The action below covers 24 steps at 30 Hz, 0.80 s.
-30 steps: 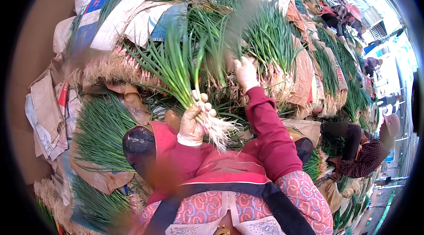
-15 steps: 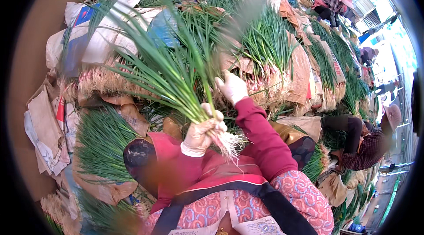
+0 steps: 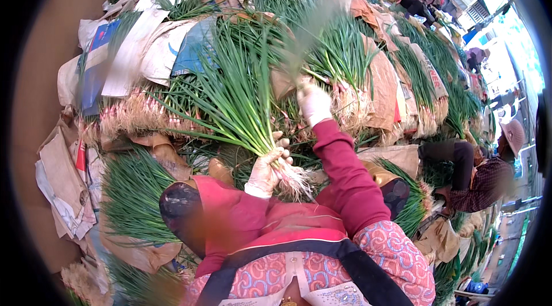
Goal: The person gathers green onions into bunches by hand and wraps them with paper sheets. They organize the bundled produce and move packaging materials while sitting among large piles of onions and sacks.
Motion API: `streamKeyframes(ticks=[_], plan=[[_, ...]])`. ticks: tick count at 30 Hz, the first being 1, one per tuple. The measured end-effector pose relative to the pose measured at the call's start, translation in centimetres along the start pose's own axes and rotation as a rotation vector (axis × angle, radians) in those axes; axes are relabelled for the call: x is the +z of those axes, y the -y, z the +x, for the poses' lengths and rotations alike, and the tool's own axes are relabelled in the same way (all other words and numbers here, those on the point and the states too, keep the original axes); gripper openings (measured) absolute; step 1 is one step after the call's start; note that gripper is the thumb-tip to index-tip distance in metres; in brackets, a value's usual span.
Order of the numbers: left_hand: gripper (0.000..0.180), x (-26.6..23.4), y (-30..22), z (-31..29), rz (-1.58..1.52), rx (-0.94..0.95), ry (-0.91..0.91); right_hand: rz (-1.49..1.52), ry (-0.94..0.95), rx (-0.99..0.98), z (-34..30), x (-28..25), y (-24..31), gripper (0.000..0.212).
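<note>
My left hand (image 3: 265, 172), in a pale glove, is wrapped round a bunch of green onions (image 3: 244, 116) just above its roots. The long leaves fan up and away from me, and the pale, stringy roots (image 3: 296, 179) hang below the fingers. My right hand (image 3: 314, 104), gloved too, is stretched forward to the edge of a heap of green onions (image 3: 344, 47). Its fingers are curled together at the stems; what they hold is hidden and smeared.
A row of rooted green onions (image 3: 135, 113) lies ahead on the left, partly under paper sacks (image 3: 164, 47). Another green heap (image 3: 135, 194) lies by my left knee. A blue sheet (image 3: 195, 50) covers some leaves. At right a person in a hat (image 3: 483, 182) sits close by.
My right hand has moved forward and slightly right, to the heap's edge. The left hand has shifted a little right, and the bunch in it stands more upright.
</note>
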<state>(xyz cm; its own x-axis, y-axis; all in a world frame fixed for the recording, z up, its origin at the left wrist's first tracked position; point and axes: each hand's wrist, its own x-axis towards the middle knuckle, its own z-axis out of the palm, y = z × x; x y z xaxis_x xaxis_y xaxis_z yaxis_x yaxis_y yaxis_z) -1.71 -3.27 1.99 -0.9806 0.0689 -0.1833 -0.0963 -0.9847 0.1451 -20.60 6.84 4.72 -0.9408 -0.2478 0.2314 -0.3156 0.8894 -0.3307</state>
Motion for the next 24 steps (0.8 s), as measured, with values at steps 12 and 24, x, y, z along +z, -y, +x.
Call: streamKeyframes(ticks=[12,24], plan=[[0.038,-0.2,-0.2,0.0,-0.004,0.014,-0.007,0.211,-0.209,0.053,-0.1,-4.0,-4.8,0.031],[0.042,-0.4,-0.1,0.1,0.089,0.002,-0.051,0.015,-0.045,0.108,0.3,-8.3,-5.1,0.024]])
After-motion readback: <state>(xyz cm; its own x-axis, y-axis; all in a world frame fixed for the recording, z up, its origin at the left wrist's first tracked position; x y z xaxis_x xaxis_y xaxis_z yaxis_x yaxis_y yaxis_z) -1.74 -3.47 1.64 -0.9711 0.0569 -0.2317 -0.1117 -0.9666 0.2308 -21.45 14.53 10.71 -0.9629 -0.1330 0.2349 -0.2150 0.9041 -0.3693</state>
